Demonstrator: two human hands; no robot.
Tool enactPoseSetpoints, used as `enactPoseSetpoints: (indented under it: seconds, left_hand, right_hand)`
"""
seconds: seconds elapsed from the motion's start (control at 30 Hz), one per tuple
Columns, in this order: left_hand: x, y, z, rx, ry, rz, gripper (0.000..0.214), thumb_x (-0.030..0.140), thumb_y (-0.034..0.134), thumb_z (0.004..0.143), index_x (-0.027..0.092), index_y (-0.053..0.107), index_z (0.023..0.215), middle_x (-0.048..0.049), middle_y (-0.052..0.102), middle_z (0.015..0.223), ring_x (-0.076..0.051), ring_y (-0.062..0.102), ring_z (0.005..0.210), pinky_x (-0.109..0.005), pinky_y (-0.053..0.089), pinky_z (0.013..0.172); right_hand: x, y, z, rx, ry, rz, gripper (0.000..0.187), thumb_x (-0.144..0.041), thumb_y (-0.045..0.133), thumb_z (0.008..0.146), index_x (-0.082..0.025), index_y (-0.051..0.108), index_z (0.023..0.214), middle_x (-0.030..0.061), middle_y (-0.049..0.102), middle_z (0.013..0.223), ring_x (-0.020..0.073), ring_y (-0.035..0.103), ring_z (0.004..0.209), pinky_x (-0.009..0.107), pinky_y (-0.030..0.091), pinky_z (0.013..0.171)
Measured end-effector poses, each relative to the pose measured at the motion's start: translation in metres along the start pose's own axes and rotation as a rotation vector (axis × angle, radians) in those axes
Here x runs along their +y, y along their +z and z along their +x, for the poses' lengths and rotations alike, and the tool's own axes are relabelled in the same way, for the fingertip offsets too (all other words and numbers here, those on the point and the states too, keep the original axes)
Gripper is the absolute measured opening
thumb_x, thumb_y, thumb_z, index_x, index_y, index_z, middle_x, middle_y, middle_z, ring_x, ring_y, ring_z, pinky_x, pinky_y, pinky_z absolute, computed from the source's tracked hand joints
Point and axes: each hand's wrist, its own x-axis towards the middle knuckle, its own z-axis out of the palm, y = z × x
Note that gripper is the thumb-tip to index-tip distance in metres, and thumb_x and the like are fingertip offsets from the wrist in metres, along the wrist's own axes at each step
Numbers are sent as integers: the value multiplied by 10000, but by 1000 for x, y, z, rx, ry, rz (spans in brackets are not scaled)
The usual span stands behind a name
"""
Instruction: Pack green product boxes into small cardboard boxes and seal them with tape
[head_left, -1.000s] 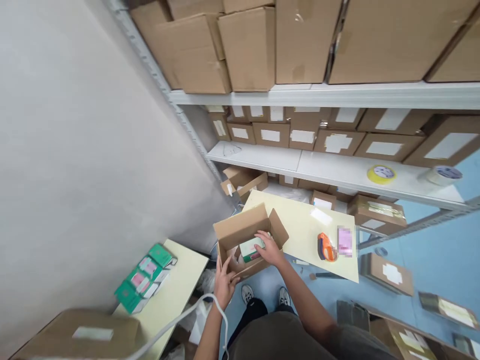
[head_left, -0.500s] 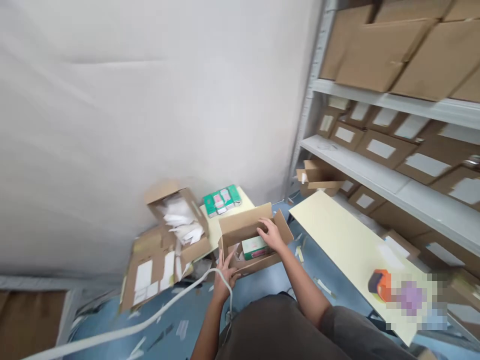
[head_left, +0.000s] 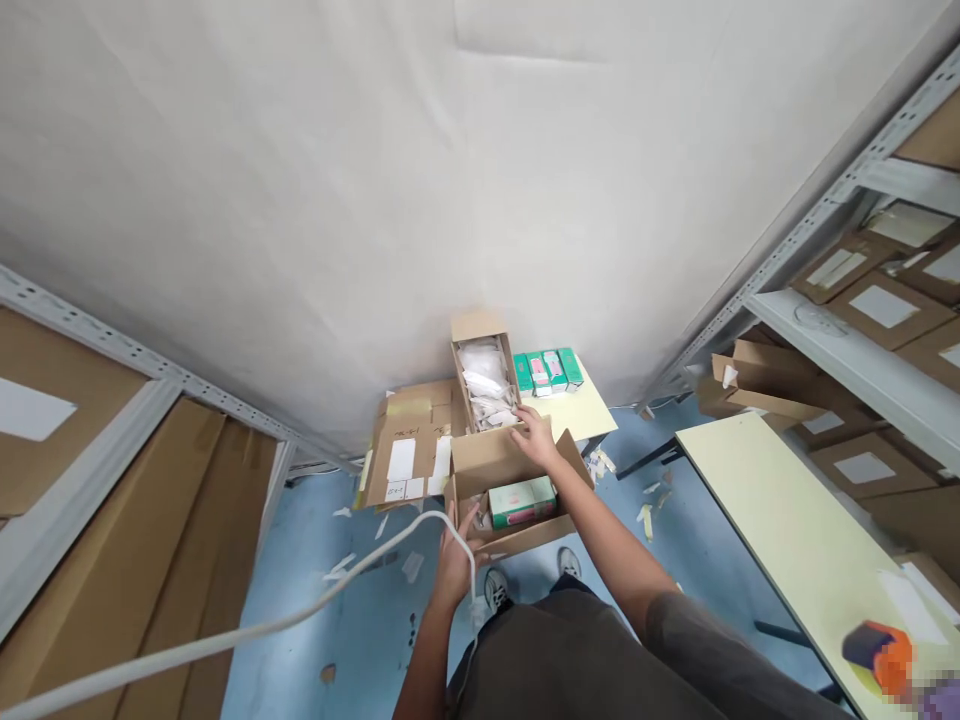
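Note:
An open cardboard box (head_left: 517,543) is held up in front of me, its flaps raised. Inside lies a green-and-white carton (head_left: 523,502), with some clear wrapping at its left end. My left hand (head_left: 454,562) grips the box's left near corner, thumb over the rim. At the box's far flap (head_left: 487,452) is my right hand (head_left: 534,440), fingers apart and partly bent, reaching over the upper edge. Its fingertips come close to a second open box (head_left: 463,385) filled with white plastic packets (head_left: 484,370); whether they touch it I cannot tell.
Several green cartons (head_left: 547,370) stand on a small pale table (head_left: 581,405). Flattened cardboard (head_left: 412,430) lies to its left. A white cable (head_left: 300,628) crosses before me. Shelves (head_left: 862,330) of boxes and a long table (head_left: 765,510) flank the right; paper scraps litter the blue floor (head_left: 315,600).
My view has swung left, bringing the left shelf into sight. My right hand has moved from above the carton inside the box to the far flap. The left hand keeps its hold.

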Motion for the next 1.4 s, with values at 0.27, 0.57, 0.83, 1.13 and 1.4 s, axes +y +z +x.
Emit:
enactPoseSetpoints:
  seconds: [0.27, 0.57, 0.83, 1.13, 1.4]
  left_hand:
    - [-7, -10, 24, 2, -37, -7, 164, 171, 757, 835, 259, 817, 710, -38, 504, 1749, -444, 103, 1746, -791, 333, 1307]
    - [2, -7, 41, -28, -107, 113, 162, 91, 742, 818, 215, 817, 747, -37, 456, 1786, -425, 51, 1753, -697, 314, 1358]
    - [4, -12, 45, -16, -94, 100, 181, 55, 730, 798, 197, 793, 705, -53, 495, 1760, -456, 103, 1742, -736, 318, 1338]
    - [0, -5, 37, -32, 4, 109, 182, 150, 713, 875, 213, 831, 753, -48, 492, 1763, -479, 115, 1737, -732, 381, 1307]
    - [35, 7, 53, -52, 152, 164, 182, 213, 731, 900, 234, 829, 748, -59, 545, 1724, -473, 115, 1739, -710, 424, 1279]
  right_hand:
    - [-6, 64, 138, -199, 74, -424, 630, -112, 812, 875, -242, 684, 1477, 177, 526, 1685, 360, 616, 1440, 478, 456, 1251]
    - [-12, 71, 167, -420, 168, -820, 386, -132, 511, 1090, -192, 742, 1394, 198, 775, 1346, 271, 751, 1219, 330, 549, 1020]
    - [-46, 22, 121, 60, -151, -488, 368, -172, 534, 1050, -199, 812, 1289, 133, 812, 1176, 278, 745, 1077, 354, 588, 965]
    - [-4, -11, -81, -78, -49, -370, 371, -238, 719, 960, -253, 819, 1316, 141, 790, 1309, 334, 736, 1254, 469, 597, 1105]
    - [30, -60, -136, -104, 113, -268, 616, -365, 810, 904, -239, 716, 1500, 175, 576, 1665, 384, 553, 1546, 605, 452, 1292]
